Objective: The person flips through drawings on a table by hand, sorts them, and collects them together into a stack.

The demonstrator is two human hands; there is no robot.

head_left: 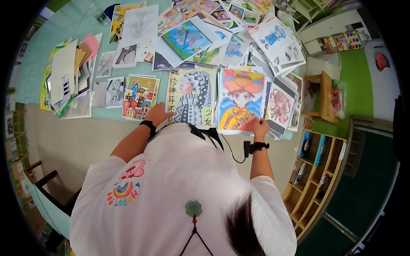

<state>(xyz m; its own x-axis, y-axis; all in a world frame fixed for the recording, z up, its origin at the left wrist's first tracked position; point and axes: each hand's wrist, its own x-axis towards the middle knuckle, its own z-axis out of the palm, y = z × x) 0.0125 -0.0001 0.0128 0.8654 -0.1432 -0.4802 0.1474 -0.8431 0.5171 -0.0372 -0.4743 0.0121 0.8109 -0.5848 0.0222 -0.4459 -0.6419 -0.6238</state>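
My left hand (159, 114) rests at the table's front edge between the colorful houses picture (140, 97) and the black-and-white patterned girl picture (191, 96). Its fingers are apart and hold nothing that I can see. With my right hand (260, 127) I pinch the lower right corner of the orange-hat portrait (241, 99), which lies on a stack of sheets. Right of it is a brown-toned character drawing (280, 106). Above the patterned girl picture, a blue and green painting (186, 40) lies tilted on other sheets.
Many overlapping drawings cover the glass table (32, 72). A pile of papers (64, 77) lies at the left, and a plastic bottle (101, 17) stands at the back left. A wooden stool (328, 98) and a wooden shelf (314, 175) are at the right, a chair (49, 205) at the lower left.
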